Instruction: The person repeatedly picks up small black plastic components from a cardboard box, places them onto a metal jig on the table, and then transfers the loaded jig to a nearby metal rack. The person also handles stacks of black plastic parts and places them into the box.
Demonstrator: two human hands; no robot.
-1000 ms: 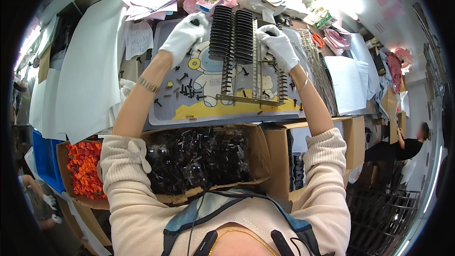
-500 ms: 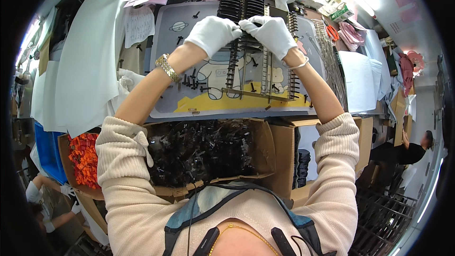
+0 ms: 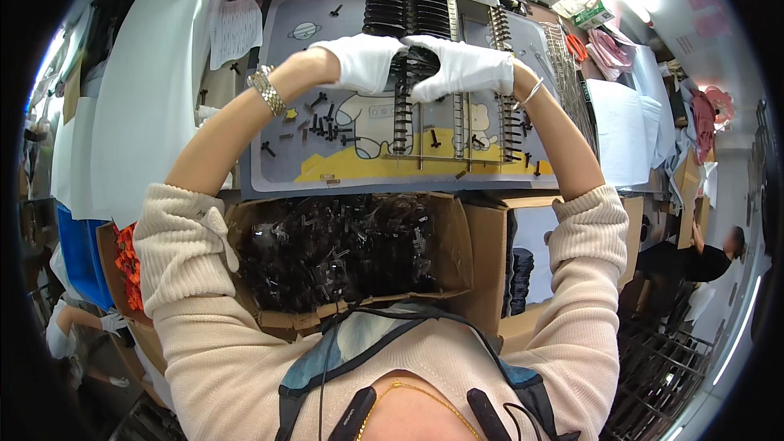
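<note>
My left hand (image 3: 363,63), in a white glove, is at the left side of a wire rack (image 3: 403,126) with coiled, spring-like rails. Its fingertips curl against dark pieces in the rack and are partly hidden. Opposite it, my gloved right hand (image 3: 467,70) curves its thumb and fingers, spread wide, round a glossy black piece (image 3: 421,62). The two hands nearly meet at the top. Just beyond them, curved black pieces (image 3: 385,6) stand packed in two columns along the rack. Lower down, the rails show bare coils.
Small black clips (image 3: 327,128) lie loose on a printed grey mat (image 3: 278,171). Nearer me stands a cardboard box (image 3: 457,245) of dark, clear-wrapped parts, with orange pieces (image 3: 129,265) to its left. Orange-handled scissors (image 3: 576,47) and metal rods (image 3: 563,90) lie at right.
Both hands have turned inward and my elbows have spread. The right hand has gone from a pinch to a wide curve round the black piece. The view has shifted slightly.
</note>
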